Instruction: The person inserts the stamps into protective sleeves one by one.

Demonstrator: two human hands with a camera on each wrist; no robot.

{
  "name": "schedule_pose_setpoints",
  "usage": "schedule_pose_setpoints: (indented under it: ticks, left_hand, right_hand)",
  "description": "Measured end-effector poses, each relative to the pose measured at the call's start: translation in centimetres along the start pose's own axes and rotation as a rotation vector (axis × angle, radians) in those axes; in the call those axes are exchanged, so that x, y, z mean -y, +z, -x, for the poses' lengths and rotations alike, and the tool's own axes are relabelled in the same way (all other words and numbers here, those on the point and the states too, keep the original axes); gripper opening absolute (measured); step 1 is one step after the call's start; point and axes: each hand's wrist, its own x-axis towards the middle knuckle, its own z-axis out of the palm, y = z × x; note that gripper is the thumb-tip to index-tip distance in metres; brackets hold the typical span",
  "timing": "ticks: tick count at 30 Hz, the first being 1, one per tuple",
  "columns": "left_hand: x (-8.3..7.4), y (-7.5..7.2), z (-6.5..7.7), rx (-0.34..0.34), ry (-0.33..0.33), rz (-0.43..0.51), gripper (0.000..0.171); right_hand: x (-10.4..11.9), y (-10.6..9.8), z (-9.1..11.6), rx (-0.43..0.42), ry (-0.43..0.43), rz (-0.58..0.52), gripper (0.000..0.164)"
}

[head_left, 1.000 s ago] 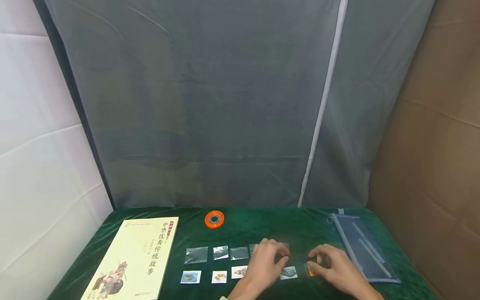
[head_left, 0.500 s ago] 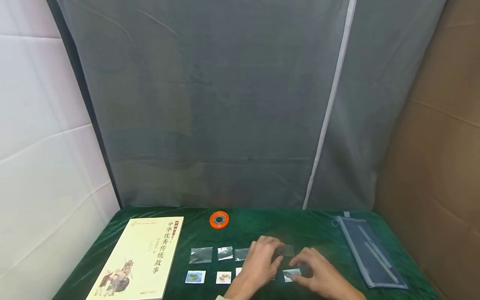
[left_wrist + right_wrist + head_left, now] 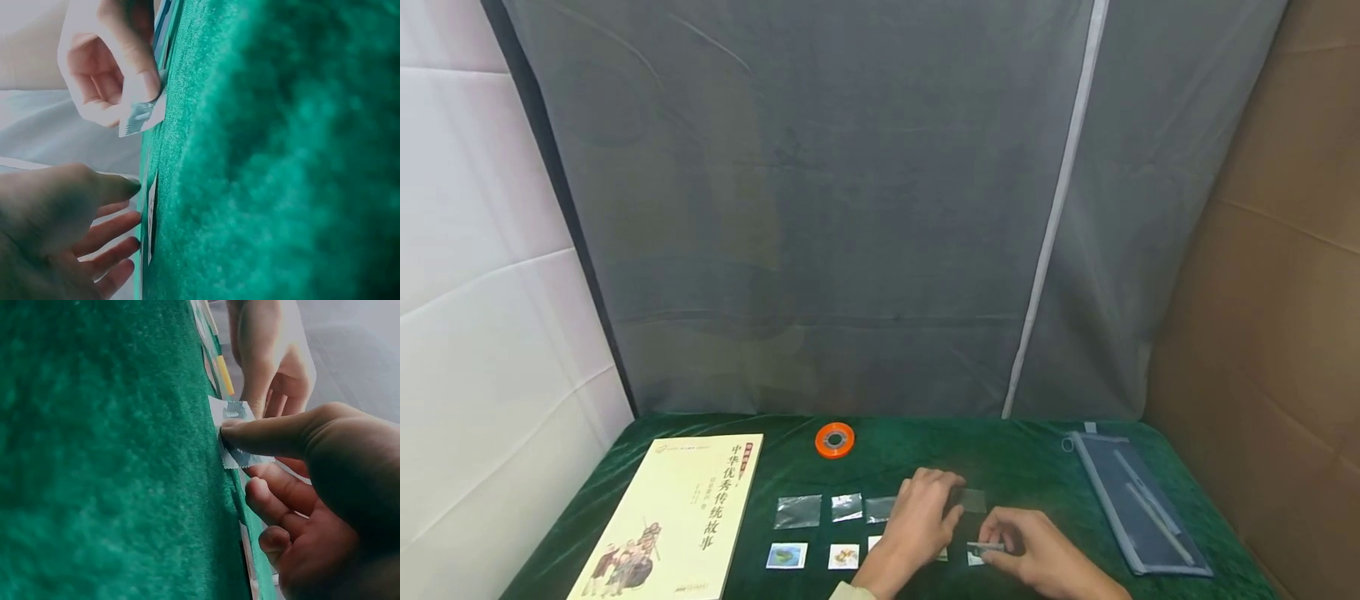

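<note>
My right hand (image 3: 1033,546) pinches a small grey-blue postage stamp (image 3: 235,411) with perforated edges between thumb and fingers. In the left wrist view the stamp (image 3: 139,117) is tilted up at the cloth. My left hand (image 3: 917,521) lies to its left, fingers relaxed and spread, fingertips at the cloth near a clear plastic sleeve (image 3: 972,500). It partly hides the middle of both rows. A blue-green stamp (image 3: 786,556) and a white stamp with an orange picture (image 3: 843,557) lie further left.
Clear sleeves (image 3: 797,512) lie in a row behind the stamps. A cream book (image 3: 670,517) is at the left, an orange ring-shaped spool (image 3: 835,440) at the back. On the right lies a dark zip pouch (image 3: 1142,504) with slim sticks. Green cloth (image 3: 925,442) covers the table.
My right hand has moved left from an orange-yellow item to the grey-blue stamp, and now pinches and tilts it. The left hand has stayed nearly in place. The head view has shifted slightly.
</note>
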Motion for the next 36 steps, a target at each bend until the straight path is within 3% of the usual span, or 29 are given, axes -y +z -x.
schedule_pose_setpoints:
  ticks: [6, 12, 20, 23, 28, 36]
  left_hand:
    - [0.2, 0.2, -0.3, -0.036, 0.002, -0.008, 0.03]
    - [1.0, 0.3, -0.7, -0.045, -0.002, 0.101, 0.029]
    - [1.6, 0.0, -0.2, -0.032, 0.004, 0.177, 0.009]
    - [1.9, -0.5, 0.4, -0.025, -0.011, 0.277, 0.007]
    - [2.6, -1.9, 2.0, 0.016, -0.052, 0.523, 0.004]
    - [3.3, -3.7, 4.8, 0.019, -0.184, 0.756, 0.012]
  right_hand:
    - [0.2, 0.0, 0.3, -0.035, -0.03, -0.065, 0.009]
    - [0.3, 0.1, 0.3, -0.118, -0.053, -0.044, 0.011]
    - [0.7, 0.2, -0.1, -0.218, 0.035, -0.035, 0.013]
    - [1.0, 0.3, -0.3, -0.265, 0.058, -0.058, 0.013]
    - [1.6, 0.7, -0.4, -0.335, 0.073, -0.117, 0.013]
    - [3.6, 2.3, -0.5, -0.311, 0.113, -0.3, 0.02]
